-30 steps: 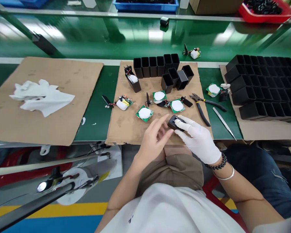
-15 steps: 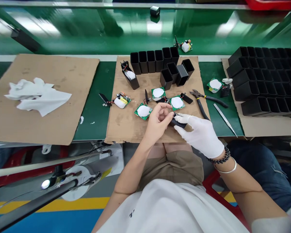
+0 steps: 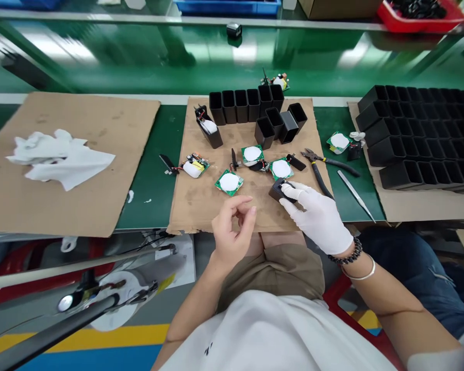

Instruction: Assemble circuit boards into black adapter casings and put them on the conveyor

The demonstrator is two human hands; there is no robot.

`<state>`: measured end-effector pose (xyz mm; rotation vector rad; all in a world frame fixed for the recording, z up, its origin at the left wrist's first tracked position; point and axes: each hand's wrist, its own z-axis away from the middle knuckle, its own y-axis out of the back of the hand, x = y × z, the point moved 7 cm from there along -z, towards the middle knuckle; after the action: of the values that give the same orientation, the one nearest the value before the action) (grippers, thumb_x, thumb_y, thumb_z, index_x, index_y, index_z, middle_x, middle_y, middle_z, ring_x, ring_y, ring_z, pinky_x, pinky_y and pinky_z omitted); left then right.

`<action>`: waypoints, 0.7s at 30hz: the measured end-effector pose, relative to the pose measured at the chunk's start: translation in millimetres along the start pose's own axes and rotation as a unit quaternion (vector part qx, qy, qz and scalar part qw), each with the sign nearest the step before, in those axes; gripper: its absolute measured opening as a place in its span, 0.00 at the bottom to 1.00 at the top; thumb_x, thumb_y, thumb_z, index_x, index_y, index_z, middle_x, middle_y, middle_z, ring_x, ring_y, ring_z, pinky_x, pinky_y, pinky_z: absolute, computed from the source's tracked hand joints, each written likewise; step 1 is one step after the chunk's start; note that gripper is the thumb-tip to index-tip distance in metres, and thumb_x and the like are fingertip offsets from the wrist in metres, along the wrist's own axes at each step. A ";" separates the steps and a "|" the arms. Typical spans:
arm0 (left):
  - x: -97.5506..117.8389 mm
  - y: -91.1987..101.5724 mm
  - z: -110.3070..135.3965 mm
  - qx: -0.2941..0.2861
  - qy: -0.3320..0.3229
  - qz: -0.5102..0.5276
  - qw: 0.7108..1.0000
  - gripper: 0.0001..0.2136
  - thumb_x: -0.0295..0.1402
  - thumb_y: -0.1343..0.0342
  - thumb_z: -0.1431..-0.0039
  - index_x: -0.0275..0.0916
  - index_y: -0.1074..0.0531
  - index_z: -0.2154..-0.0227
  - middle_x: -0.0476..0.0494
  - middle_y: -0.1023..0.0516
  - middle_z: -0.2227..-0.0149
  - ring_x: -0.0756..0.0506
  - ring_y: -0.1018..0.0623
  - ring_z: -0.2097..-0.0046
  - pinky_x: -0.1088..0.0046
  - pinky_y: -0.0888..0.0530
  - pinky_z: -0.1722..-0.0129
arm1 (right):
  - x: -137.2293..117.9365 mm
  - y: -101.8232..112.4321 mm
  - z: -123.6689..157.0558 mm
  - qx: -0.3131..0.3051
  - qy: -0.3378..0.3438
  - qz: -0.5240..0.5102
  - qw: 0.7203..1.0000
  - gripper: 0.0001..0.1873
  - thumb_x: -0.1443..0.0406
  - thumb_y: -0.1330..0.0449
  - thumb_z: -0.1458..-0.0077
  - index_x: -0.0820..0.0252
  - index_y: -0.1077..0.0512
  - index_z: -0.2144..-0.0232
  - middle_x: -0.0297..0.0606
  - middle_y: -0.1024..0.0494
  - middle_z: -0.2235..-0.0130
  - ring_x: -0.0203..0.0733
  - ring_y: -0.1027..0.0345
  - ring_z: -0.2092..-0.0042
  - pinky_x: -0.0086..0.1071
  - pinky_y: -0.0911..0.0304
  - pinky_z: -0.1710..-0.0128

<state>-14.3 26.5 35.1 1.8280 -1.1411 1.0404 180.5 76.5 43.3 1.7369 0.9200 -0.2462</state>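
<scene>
My right hand [image 3: 317,211], in a white glove, grips a small black plastic case [image 3: 277,192] near the front of the middle cardboard sheet. Its fingers cover part of the case's top. My bare left hand [image 3: 234,226] hovers at the sheet's front edge, fingers curled loosely with thumb and index apart, holding nothing. Just behind the case lies a green circuit board [image 3: 281,169] with a white pad and a wired black end piece. Similar boards [image 3: 229,181] lie to the left. A black case [image 3: 209,127] with a board partly inside leans farther back.
Several open black cases [image 3: 240,107] line the sheet's back. Pliers [image 3: 320,164] and tweezers [image 3: 355,196] lie at the right, before a large block of black cases [image 3: 410,139]. White cloth [image 3: 58,157] rests on the left cardboard. Another person's leg [image 3: 406,268] is at the right.
My left hand has come off the black case and moved left and toward me. My right hand still holds the case, which now shows more. The view has shifted slightly.
</scene>
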 end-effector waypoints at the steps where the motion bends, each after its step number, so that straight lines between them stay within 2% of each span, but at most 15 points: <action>1: 0.6 -0.2 -0.1 -0.004 -0.005 -0.002 1.000 0.07 0.36 0.41 0.32 0.39 0.25 0.57 0.53 0.27 0.74 0.54 0.29 0.74 0.80 0.30 0.73 | 6.5 1.9 -1.1 0.011 -0.030 -0.065 0.997 0.13 0.64 0.34 0.40 0.55 0.19 0.53 0.43 0.15 0.49 0.49 0.18 0.48 0.42 0.21 0.45; 3: -3.1 2.6 1.2 0.005 0.007 0.000 1.000 0.06 0.35 0.41 0.32 0.39 0.24 0.57 0.53 0.26 0.73 0.55 0.29 0.74 0.80 0.31 0.73 | 22.4 2.2 -1.2 0.016 -0.123 -0.231 0.965 0.14 0.60 0.32 0.42 0.57 0.20 0.54 0.43 0.14 0.50 0.49 0.17 0.49 0.43 0.20 0.46; 5: -9.9 10.7 3.8 0.035 0.028 0.004 0.999 0.06 0.34 0.41 0.32 0.40 0.24 0.57 0.53 0.26 0.72 0.55 0.30 0.75 0.80 0.31 0.73 | 31.2 -7.7 1.7 -0.037 -0.210 -0.391 0.895 0.18 0.54 0.38 0.37 0.56 0.22 0.50 0.44 0.16 0.47 0.48 0.18 0.48 0.43 0.19 0.50; 7: -15.9 22.2 5.8 0.075 0.043 -0.001 0.996 0.06 0.35 0.41 0.32 0.40 0.24 0.58 0.53 0.27 0.72 0.55 0.31 0.75 0.79 0.31 0.73 | 27.6 -18.6 5.4 -0.119 -0.250 -0.493 0.825 0.21 0.52 0.48 0.30 0.55 0.24 0.46 0.43 0.19 0.41 0.44 0.21 0.43 0.43 0.20 0.47; 9: -19.6 34.7 5.7 0.116 0.049 -0.013 0.992 0.07 0.37 0.40 0.33 0.39 0.24 0.60 0.53 0.29 0.73 0.54 0.31 0.76 0.79 0.32 0.74 | 20.5 -23.9 8.4 -0.168 -0.264 -0.545 0.777 0.23 0.52 0.54 0.27 0.55 0.24 0.46 0.40 0.22 0.38 0.39 0.25 0.37 0.40 0.25 0.40; 11: -21.6 46.1 3.5 0.145 0.046 -0.029 0.988 0.07 0.37 0.40 0.33 0.38 0.24 0.61 0.54 0.30 0.74 0.55 0.31 0.76 0.80 0.33 0.76 | 14.0 -25.3 11.0 -0.166 -0.283 -0.593 0.735 0.21 0.53 0.51 0.27 0.54 0.23 0.47 0.37 0.22 0.38 0.35 0.28 0.36 0.36 0.29 0.36; 14: -25.7 59.4 -0.9 0.166 0.031 -0.058 0.984 0.08 0.38 0.39 0.34 0.37 0.24 0.61 0.54 0.30 0.74 0.55 0.31 0.76 0.80 0.32 0.76 | 4.5 -25.2 15.8 -0.120 -0.335 -0.666 0.656 0.14 0.58 0.43 0.31 0.53 0.22 0.50 0.32 0.18 0.43 0.32 0.23 0.41 0.29 0.29 0.37; 15: -28.2 63.0 -2.0 0.171 0.027 -0.065 0.983 0.08 0.38 0.39 0.34 0.37 0.23 0.61 0.53 0.30 0.74 0.55 0.30 0.76 0.80 0.31 0.75 | 2.9 -23.7 15.5 -0.101 -0.353 -0.678 0.637 0.12 0.60 0.41 0.32 0.52 0.22 0.51 0.30 0.17 0.45 0.32 0.22 0.42 0.27 0.28 0.39; 16: -31.3 66.0 -3.0 0.175 0.023 -0.071 0.982 0.08 0.38 0.39 0.34 0.37 0.23 0.61 0.53 0.30 0.74 0.55 0.30 0.76 0.80 0.30 0.75 | 3.3 -20.5 12.1 -0.083 -0.367 -0.678 0.632 0.10 0.61 0.39 0.34 0.52 0.21 0.52 0.29 0.16 0.46 0.32 0.21 0.44 0.26 0.26 0.40; 17: -34.8 68.1 -3.9 0.180 0.021 -0.072 0.981 0.08 0.38 0.39 0.34 0.37 0.23 0.61 0.53 0.30 0.74 0.54 0.30 0.76 0.80 0.30 0.74 | 6.3 -14.6 3.4 -0.064 -0.369 -0.665 0.647 0.09 0.62 0.37 0.36 0.51 0.21 0.54 0.29 0.16 0.47 0.32 0.21 0.45 0.27 0.25 0.41; 18: -38.8 69.2 -5.0 0.181 0.023 -0.069 0.981 0.08 0.37 0.39 0.34 0.37 0.23 0.61 0.53 0.30 0.74 0.54 0.30 0.76 0.80 0.30 0.74 | 12.8 -4.6 -12.3 -0.036 -0.354 -0.633 0.687 0.07 0.62 0.36 0.37 0.51 0.22 0.56 0.29 0.16 0.47 0.34 0.21 0.45 0.29 0.24 0.42; 20: -46.2 67.5 -8.0 0.175 0.031 -0.064 0.982 0.07 0.36 0.40 0.34 0.37 0.23 0.61 0.53 0.30 0.75 0.54 0.30 0.76 0.80 0.31 0.75 | 32.4 28.4 -64.9 0.049 -0.274 -0.491 0.826 0.06 0.63 0.32 0.41 0.53 0.24 0.61 0.32 0.16 0.49 0.38 0.21 0.48 0.35 0.22 0.45; 21: -48.6 65.1 -9.7 0.168 0.032 -0.067 0.983 0.06 0.35 0.41 0.34 0.37 0.23 0.61 0.53 0.30 0.75 0.54 0.30 0.76 0.81 0.32 0.76 | 41.0 52.7 -98.6 0.123 -0.205 -0.346 0.907 0.06 0.65 0.32 0.42 0.55 0.27 0.64 0.34 0.17 0.51 0.39 0.21 0.51 0.37 0.22 0.46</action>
<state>-90.6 29.3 5.8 2.0817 -0.8286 1.2619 217.2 177.4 95.0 1.4268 1.1892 -1.1915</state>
